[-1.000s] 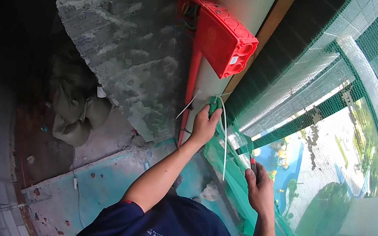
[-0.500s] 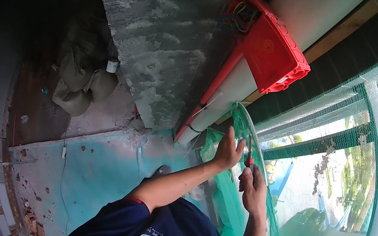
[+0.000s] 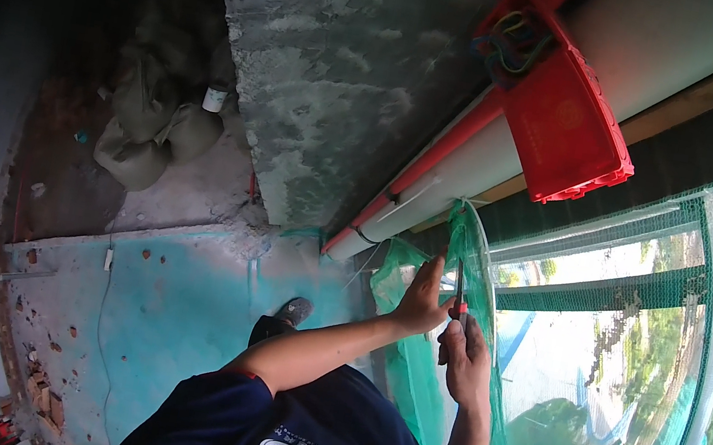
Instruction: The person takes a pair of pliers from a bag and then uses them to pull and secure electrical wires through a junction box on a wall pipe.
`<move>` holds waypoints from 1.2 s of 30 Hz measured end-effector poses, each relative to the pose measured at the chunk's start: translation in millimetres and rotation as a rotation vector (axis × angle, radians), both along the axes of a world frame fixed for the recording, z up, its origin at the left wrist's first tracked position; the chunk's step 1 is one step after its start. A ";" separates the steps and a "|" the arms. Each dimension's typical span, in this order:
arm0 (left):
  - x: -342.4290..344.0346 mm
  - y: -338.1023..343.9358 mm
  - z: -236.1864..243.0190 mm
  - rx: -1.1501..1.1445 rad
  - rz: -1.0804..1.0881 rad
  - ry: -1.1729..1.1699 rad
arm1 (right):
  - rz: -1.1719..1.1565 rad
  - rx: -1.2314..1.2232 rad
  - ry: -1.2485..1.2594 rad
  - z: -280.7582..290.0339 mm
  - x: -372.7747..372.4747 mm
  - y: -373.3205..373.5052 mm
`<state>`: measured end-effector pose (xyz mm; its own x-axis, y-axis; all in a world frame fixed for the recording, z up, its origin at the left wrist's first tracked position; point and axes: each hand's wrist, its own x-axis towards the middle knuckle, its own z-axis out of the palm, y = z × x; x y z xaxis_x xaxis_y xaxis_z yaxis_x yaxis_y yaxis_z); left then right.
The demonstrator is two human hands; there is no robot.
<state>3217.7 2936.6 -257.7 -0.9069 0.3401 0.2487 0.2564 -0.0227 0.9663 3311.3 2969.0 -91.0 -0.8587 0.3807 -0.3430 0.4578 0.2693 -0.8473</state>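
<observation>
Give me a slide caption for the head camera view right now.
Right hand gripping a slim tool beside the left hand, with green netting and a red box nearby.

Woven netting (image 3: 417, 391), rough concrete wall (image 3: 335, 76)

A slim, red-collared tool (image 3: 459, 307) points upward in the right hand (image 3: 466, 361), near green netting (image 3: 469, 236).
</observation>
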 end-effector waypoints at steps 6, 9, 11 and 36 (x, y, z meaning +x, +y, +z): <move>-53.2 -23.8 28.6 0.265 -0.033 -0.230 | 0.148 0.477 0.105 26.9 -10.3 13.1; -81.4 -19.0 58.3 0.565 -0.029 -0.283 | 0.117 0.533 0.058 36.5 -22.3 21.4; -87.2 -16.3 70.5 0.454 -0.012 -0.274 | 0.183 0.646 0.093 47.8 -33.0 23.5; -80.2 -23.6 63.0 0.494 -0.020 -0.235 | 0.697 1.254 -0.143 83.7 -137.6 49.1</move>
